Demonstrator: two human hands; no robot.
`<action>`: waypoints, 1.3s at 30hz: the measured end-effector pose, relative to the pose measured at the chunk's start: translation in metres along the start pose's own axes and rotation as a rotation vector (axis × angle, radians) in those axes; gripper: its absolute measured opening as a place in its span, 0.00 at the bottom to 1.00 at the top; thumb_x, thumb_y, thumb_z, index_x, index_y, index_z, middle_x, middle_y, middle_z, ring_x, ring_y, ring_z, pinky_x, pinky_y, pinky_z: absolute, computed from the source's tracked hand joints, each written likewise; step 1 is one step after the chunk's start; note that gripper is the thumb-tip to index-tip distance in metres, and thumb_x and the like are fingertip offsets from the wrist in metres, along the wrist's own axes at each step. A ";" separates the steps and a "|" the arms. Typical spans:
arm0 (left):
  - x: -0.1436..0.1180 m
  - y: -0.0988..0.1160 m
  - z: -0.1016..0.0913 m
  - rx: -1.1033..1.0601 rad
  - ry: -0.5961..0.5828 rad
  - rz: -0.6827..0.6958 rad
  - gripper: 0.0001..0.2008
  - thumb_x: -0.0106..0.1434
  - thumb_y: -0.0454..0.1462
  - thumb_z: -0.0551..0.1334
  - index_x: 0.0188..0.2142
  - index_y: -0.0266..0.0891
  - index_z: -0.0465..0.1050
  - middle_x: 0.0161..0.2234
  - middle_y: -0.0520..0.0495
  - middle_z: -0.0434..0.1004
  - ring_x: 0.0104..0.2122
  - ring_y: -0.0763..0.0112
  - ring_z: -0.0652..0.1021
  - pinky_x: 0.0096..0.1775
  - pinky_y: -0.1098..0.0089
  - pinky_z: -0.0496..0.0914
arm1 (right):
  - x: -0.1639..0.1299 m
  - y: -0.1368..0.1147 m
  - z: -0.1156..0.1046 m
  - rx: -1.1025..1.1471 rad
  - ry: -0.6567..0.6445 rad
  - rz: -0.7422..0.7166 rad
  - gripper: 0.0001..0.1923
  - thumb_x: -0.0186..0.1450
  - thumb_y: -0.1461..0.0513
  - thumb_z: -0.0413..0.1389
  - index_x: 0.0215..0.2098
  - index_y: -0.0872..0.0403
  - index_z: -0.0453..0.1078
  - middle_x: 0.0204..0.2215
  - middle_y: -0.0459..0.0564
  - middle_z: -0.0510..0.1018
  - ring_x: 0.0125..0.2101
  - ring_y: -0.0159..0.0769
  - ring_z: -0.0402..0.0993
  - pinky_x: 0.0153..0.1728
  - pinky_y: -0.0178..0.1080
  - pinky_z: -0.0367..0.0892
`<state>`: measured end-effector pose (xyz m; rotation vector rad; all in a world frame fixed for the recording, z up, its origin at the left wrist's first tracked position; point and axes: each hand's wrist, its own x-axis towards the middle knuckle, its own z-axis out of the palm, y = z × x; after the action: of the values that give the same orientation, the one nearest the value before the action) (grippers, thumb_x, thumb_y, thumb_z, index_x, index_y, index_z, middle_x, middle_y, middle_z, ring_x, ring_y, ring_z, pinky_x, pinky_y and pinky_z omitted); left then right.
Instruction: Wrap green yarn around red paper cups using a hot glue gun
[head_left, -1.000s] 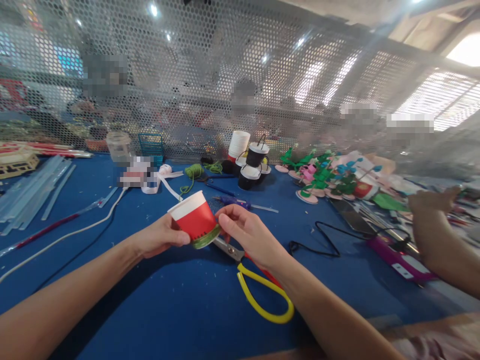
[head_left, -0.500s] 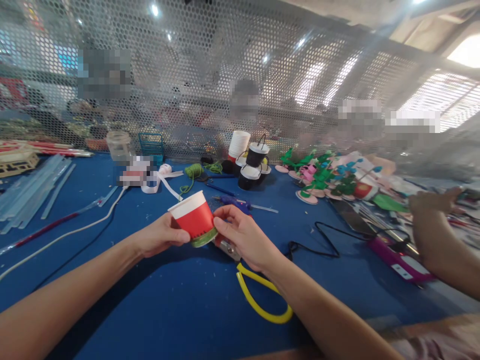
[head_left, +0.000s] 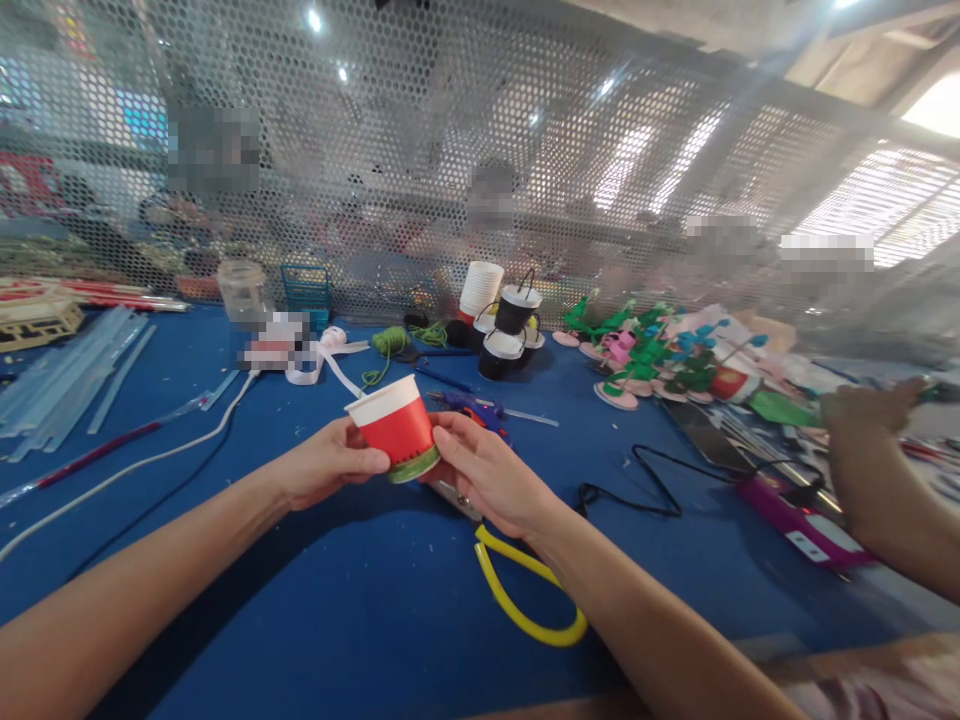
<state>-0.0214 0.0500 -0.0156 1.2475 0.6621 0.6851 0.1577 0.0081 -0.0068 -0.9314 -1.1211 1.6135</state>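
A paper cup [head_left: 397, 422] with a white rim, a red band and green cord round its base is held tilted above the blue table. My left hand [head_left: 334, 462] grips its left side, thumb on the red band. My right hand [head_left: 484, 465] pinches the lower right side near the green cord [head_left: 415, 466]. Beneath my right hand lie scissors with yellow handles [head_left: 529, 625], their blades partly hidden. Behind the cup rests a blue glue gun [head_left: 469, 405] with a clear stick in its end.
White ribbon [head_left: 304, 375], green yarn [head_left: 390, 342] and small black buckets [head_left: 501, 352] stand toward the mesh panel [head_left: 390, 150]. Glue sticks [head_left: 67, 385] lie left. Craft flowers [head_left: 637, 355], a purple power strip [head_left: 802, 525] and another person's arm [head_left: 877, 480] are at right.
The cup has shifted slightly right and up and turned a little in both hands. More of the glue gun's orange part shows behind my right hand.
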 end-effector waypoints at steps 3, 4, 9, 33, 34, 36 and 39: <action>0.001 0.002 0.003 0.057 0.065 -0.056 0.28 0.36 0.49 0.70 0.33 0.33 0.70 0.24 0.51 0.67 0.20 0.81 0.59 0.21 0.74 0.46 | 0.000 0.000 -0.001 -0.015 0.000 -0.006 0.18 0.56 0.52 0.56 0.38 0.55 0.64 0.33 0.48 0.74 0.32 0.31 0.72 0.33 0.36 0.67; 0.001 0.002 0.004 0.088 0.085 -0.053 0.28 0.37 0.49 0.69 0.34 0.34 0.69 0.24 0.52 0.67 0.19 0.81 0.57 0.20 0.74 0.45 | 0.000 0.000 -0.001 -0.007 -0.002 -0.001 0.17 0.56 0.51 0.55 0.38 0.55 0.64 0.33 0.49 0.75 0.32 0.32 0.72 0.33 0.36 0.67; 0.001 0.004 0.011 0.270 0.291 0.024 0.21 0.45 0.49 0.66 0.32 0.36 0.66 0.27 0.52 0.68 0.20 0.81 0.59 0.20 0.75 0.48 | 0.002 0.000 -0.002 0.124 0.009 -0.041 0.18 0.55 0.53 0.57 0.40 0.52 0.63 0.33 0.47 0.76 0.33 0.34 0.73 0.38 0.42 0.68; 0.000 0.005 0.018 0.208 0.278 0.112 0.18 0.43 0.46 0.67 0.21 0.36 0.64 0.15 0.59 0.58 0.17 0.82 0.55 0.21 0.75 0.49 | 0.001 -0.002 -0.003 0.203 -0.035 -0.064 0.13 0.57 0.55 0.57 0.36 0.54 0.68 0.32 0.47 0.77 0.32 0.32 0.74 0.39 0.39 0.68; 0.000 0.005 0.017 0.194 0.264 0.097 0.18 0.42 0.47 0.67 0.24 0.36 0.65 0.15 0.59 0.57 0.17 0.82 0.55 0.21 0.75 0.48 | 0.001 -0.002 -0.002 0.216 -0.043 -0.058 0.13 0.57 0.55 0.57 0.36 0.54 0.68 0.32 0.47 0.77 0.32 0.32 0.74 0.38 0.39 0.68; 0.000 0.005 0.015 0.184 0.225 0.079 0.23 0.42 0.47 0.67 0.35 0.36 0.67 0.17 0.59 0.60 0.17 0.82 0.55 0.20 0.75 0.48 | 0.000 -0.003 -0.001 0.236 -0.054 -0.046 0.12 0.57 0.56 0.57 0.36 0.54 0.68 0.33 0.47 0.77 0.31 0.31 0.74 0.36 0.37 0.69; 0.000 0.005 0.013 0.190 0.166 0.086 0.28 0.44 0.47 0.67 0.42 0.35 0.67 0.21 0.56 0.65 0.18 0.82 0.56 0.20 0.75 0.48 | -0.001 -0.004 0.000 0.250 -0.069 -0.038 0.12 0.58 0.57 0.57 0.36 0.54 0.67 0.32 0.47 0.77 0.30 0.31 0.74 0.34 0.36 0.70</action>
<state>-0.0118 0.0424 -0.0079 1.4098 0.8295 0.8178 0.1586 0.0076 -0.0029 -0.6920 -0.9500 1.7188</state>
